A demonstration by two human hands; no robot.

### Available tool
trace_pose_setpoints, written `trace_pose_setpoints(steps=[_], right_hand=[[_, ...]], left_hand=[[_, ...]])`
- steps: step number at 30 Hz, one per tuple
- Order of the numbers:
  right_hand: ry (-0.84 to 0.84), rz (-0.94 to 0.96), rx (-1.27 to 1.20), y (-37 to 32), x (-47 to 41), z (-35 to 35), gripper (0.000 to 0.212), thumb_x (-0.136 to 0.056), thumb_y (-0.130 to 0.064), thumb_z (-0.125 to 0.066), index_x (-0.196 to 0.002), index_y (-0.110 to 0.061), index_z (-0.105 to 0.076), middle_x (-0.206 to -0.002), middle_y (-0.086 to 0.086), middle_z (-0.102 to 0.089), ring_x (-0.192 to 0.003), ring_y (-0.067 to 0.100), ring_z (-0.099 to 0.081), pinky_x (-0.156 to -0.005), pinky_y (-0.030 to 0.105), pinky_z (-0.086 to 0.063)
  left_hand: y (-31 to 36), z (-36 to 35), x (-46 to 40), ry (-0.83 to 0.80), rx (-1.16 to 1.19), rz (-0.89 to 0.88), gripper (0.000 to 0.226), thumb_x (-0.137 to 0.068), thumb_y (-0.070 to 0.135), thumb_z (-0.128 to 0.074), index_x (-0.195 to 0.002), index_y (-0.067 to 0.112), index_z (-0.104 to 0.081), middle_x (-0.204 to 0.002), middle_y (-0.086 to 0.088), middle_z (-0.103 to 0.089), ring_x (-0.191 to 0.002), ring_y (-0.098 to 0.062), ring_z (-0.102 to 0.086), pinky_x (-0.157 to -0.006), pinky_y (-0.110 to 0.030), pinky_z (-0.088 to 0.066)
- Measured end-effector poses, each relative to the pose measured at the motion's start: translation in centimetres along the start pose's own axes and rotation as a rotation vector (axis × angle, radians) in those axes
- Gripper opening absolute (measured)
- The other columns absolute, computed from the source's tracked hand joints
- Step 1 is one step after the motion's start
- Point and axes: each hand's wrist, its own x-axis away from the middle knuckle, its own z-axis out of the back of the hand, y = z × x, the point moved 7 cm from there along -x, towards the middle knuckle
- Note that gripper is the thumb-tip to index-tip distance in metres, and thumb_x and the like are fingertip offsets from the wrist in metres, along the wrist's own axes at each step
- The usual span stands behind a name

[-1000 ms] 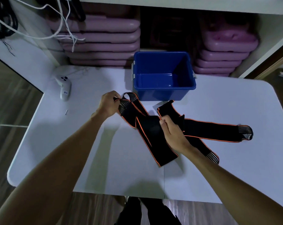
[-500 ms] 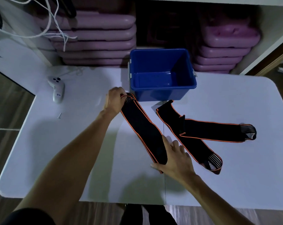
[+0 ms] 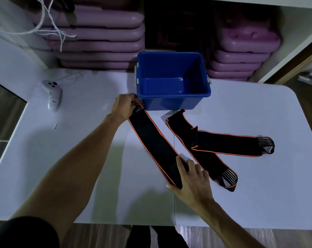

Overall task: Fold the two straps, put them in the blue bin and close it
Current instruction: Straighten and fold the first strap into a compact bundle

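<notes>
A black strap with orange edging (image 3: pixel 152 139) lies folded lengthwise on the white table (image 3: pixel 76 158), running from the bin's near left corner toward me. My left hand (image 3: pixel 123 106) pinches its striped far end. My right hand (image 3: pixel 191 178) presses flat on its near folded end, fingers spread. A second black strap (image 3: pixel 221 143) lies bent in a V to the right, untouched, with striped ends at the right and near me. The blue bin (image 3: pixel 173 100) stands open and empty at the back of the table. No lid is visible.
A white controller (image 3: pixel 53 94) and a small screw (image 3: pixel 55 125) lie at the table's left. Stacked purple plastic cases (image 3: pixel 99 43) fill shelves behind the bin. White cords (image 3: pixel 49 24) hang at the upper left. The table's near edge is close to my body.
The strap was bunched between both hands; it now lies flat and straightened. My left hand moved up toward the bin, my right hand slid down to the near fold.
</notes>
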Motion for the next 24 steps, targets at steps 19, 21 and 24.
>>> trace_pose_setpoints(steps=[19, 21, 24], right_hand=[[-0.032, 0.047, -0.066, 0.1, 0.7, -0.5, 0.084, -0.06, -0.038, -0.073, -0.137, -0.014, -0.049, -0.121, 0.02, -0.055, -0.089, 0.034, -0.06, -0.07, 0.043, -0.052], [-0.025, 0.049, -0.067, 0.2, 0.8, -0.3, 0.08, -0.06, -0.037, -0.071, -0.135, -0.018, -0.049, -0.125, 0.02, -0.053, -0.089, 0.035, -0.059, -0.071, 0.044, -0.052], [-0.028, 0.056, -0.059, 0.3, 0.8, -0.4, 0.075, -0.061, -0.037, -0.07, -0.132, -0.019, -0.05, -0.128, 0.02, -0.052, -0.09, 0.036, -0.059, -0.072, 0.045, -0.052]], left_hand=[[-2.9, 0.6, -0.8, -0.121, -0.017, 0.184, 0.019, -0.087, 0.02, -0.067, -0.103, 0.012, -0.066, -0.105, -0.015, -0.066, -0.089, -0.029, -0.061, -0.076, -0.035, -0.05], [-2.9, 0.5, -0.3, -0.087, -0.006, 0.193, 0.02, -0.086, 0.021, -0.07, -0.102, 0.011, -0.066, -0.103, -0.017, -0.066, -0.089, -0.033, -0.062, -0.077, -0.039, -0.053], [-2.6, 0.2, 0.3, -0.063, -0.105, 0.151, 0.026, -0.085, 0.026, -0.071, -0.102, 0.008, -0.064, -0.102, -0.02, -0.065, -0.09, -0.038, -0.062, -0.08, -0.044, -0.053]])
